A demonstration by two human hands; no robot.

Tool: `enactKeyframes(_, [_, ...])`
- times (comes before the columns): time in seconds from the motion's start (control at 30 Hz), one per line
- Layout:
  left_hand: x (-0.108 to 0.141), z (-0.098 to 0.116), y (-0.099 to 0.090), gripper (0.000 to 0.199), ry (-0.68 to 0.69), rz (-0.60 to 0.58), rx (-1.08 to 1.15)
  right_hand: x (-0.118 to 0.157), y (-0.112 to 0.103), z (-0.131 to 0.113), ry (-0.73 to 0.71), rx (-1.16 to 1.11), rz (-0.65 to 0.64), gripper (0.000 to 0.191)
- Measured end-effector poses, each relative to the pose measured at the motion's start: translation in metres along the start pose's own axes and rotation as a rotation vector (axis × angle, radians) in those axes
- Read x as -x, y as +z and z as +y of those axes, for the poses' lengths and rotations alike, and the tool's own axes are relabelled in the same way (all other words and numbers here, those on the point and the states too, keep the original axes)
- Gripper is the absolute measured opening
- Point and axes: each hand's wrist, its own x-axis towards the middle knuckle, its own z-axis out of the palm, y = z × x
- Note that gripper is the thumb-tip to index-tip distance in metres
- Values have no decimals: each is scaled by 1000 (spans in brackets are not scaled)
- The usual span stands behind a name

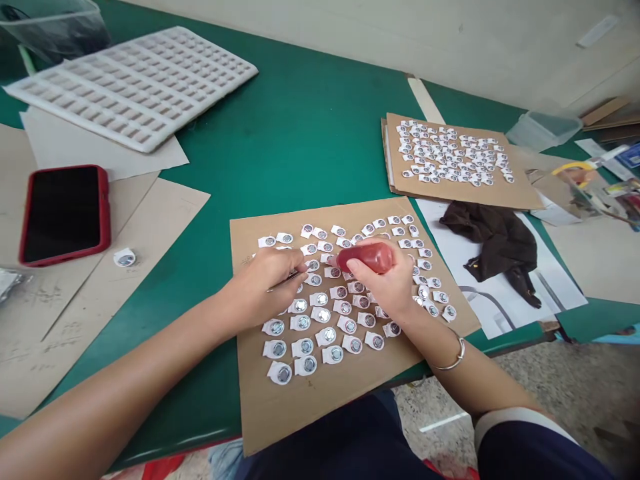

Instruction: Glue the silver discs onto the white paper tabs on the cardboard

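Note:
A cardboard sheet at the table's front edge bears rows of small white-tabbed pieces with round metallic centres. Over its upper left part is my left hand, its fingers pinched on a thin metal tool that points down and left. My right hand wraps round a small red squeeze bottle, tilted with its nozzle to the left, close above the pieces in the upper middle of the sheet. The two hands are apart. Some pieces are hidden under them.
At the back right, stacked cardboard holds similar pieces. Dark cloth lies on printed paper beside it. A white grid tray, a red-cased phone and a single piece are left. Plastic containers stand far right.

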Motion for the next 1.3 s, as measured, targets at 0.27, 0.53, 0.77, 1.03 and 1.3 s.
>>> enactKeyframes(0.27, [1, -1, 0, 14, 49, 21, 16, 0, 3, 6, -9, -1, -54, 26])
enactKeyframes(0.53, [1, 0, 0, 13, 58, 22, 12, 0, 5, 7, -1, -4, -80, 27])
enactKeyframes(0.77, [1, 0, 0, 13, 86, 21, 14, 0, 5, 9, 7, 10, -99, 28])
enactKeyframes(1.03, [1, 0, 0, 15, 98, 36, 16, 0, 6, 9, -23, 12, -104, 28])
enactKeyframes(1.3, [2, -2, 2, 13, 108, 42, 7, 1, 4, 8, -65, 46, -103, 27])
